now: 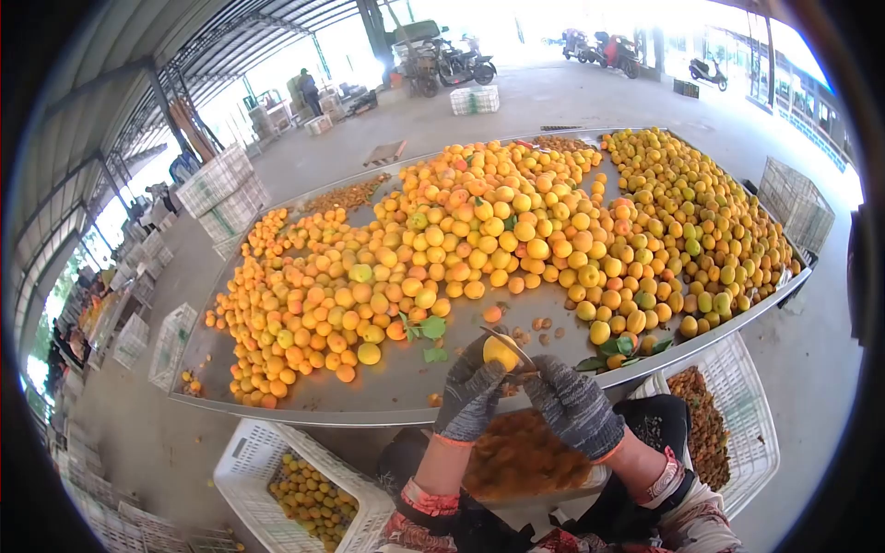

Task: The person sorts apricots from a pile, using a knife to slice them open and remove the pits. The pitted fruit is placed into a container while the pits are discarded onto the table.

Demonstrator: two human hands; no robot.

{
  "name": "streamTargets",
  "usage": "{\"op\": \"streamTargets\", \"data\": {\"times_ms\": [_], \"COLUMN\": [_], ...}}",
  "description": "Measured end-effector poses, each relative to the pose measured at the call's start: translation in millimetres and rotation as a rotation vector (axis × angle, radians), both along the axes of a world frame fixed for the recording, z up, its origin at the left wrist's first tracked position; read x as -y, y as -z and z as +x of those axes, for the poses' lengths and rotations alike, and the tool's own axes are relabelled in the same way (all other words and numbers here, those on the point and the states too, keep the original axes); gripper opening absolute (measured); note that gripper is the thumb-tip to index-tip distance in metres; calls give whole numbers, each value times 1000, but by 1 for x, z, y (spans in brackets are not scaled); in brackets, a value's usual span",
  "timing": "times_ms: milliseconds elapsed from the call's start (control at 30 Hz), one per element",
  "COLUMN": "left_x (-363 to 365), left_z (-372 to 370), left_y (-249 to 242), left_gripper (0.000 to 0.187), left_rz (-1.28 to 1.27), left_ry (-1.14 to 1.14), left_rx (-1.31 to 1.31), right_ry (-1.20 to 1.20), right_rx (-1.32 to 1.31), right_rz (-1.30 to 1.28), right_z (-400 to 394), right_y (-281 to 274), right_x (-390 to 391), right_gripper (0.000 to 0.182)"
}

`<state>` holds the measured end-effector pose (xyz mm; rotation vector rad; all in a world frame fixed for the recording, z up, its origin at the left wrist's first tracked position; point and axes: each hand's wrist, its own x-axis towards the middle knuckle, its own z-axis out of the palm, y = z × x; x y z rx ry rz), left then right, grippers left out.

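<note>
My left hand (468,396), in a grey knit glove, is closed around a yellow apricot (501,354) near the front edge of the metal table (442,369). In my gloved right hand (579,405) is a small knife (518,347), its thin blade lying across the top of the apricot. Both hands meet close together over the table rim. Just beyond them lie a loose apricot (492,314) and several brown pits (542,323). A large heap of apricots (461,230) spreads over the table behind.
At lower left stands a white crate (241,461) with yellow-green apricots inside. Another white crate (754,424) at right holds brown pits. A container of orange pieces (525,456) sits below my hands. Green leaves (431,326) lie on the table. Stacked crates (221,189) stand beyond it.
</note>
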<state>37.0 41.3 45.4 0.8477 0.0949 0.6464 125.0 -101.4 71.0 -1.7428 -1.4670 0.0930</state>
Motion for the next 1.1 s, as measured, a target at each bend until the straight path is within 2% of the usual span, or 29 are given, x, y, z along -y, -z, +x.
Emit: {"op": "streamTargets", "data": {"times_ms": [67, 200, 267, 300, 333, 400, 500, 567, 600, 633, 667, 700, 733, 767, 800, 900, 1033, 1067, 1100], "left_x": [-5, -9, -13, -17, -21, -26, -31, -36, -41, -38, -32, -26, -20, -16, -16, -19, -36, -39, -42], "left_z": [9, 26, 28, 27, 25, 21, 12, 6, 3, 6, 12, 18, 24, 30, 33, 32, 20, 18, 17], "left_y": [9, 28, 32, 33, 33, 32, 14, 3, 4, 7, 11, 16, 21, 27, 30, 34, 15, 15, 17], "left_gripper": [42, 38, 36, 36, 36, 37, 46, 45, 36, 36, 34, 34, 34, 34, 34, 34, 31, 31, 29], "left_rz": [-20, -48, -49, 37, 126, 113, 133, 153, 299, 303, 255, 203, 203, 57, -84, -143, 16, 16, 93], "left_ry": [29, -4, -8, -28, -46, -52, -19, 35, 60, 69, -62, -196, -196, -242, -293, -236, -83, -94, -129], "left_rx": [-17, -45, -60, -106, -153, -183, -296, -419, -510, -509, -490, -469, -470, -356, -239, -273, -364, -365, -376], "right_ry": [83, 104, 22, 21, -57, -119, -111, -216, -206, -178, -149, -145, -100, -62, -76, -26, -126, -171, -178], "right_rx": [-155, -226, -116, -121, -194, -271, -206, -114, -117, 154, 426, 427, 162, -102, -101, -111, -427, -535, -537], "right_rz": [81, 3, -15, -22, -50, -76, 12, -56, -56, -27, 1, 1, -67, -131, -126, 7, 17, -16, -17], "right_z": [5, 18, 27, 30, 34, 38, 43, 45, 45, 46, 46, 42, 35, 30, 27, 22, 31, 35, 37], "right_y": [7, 18, 27, 24, 15, 16, 31, 29, 30, 31, 31, 30, 29, 30, 36, 56, 56, 50, 45], "right_x": [-9, -16, -15, -17, -20, -25, -31, -35, -35, -37, -39, -42, -46, -49, -53, -61, -60, -59, -59], "right_gripper": [32, 32, 32, 32, 33, 33, 32, 31, 31, 31, 32, 32, 32, 33, 33, 30, 30, 30, 30]}}
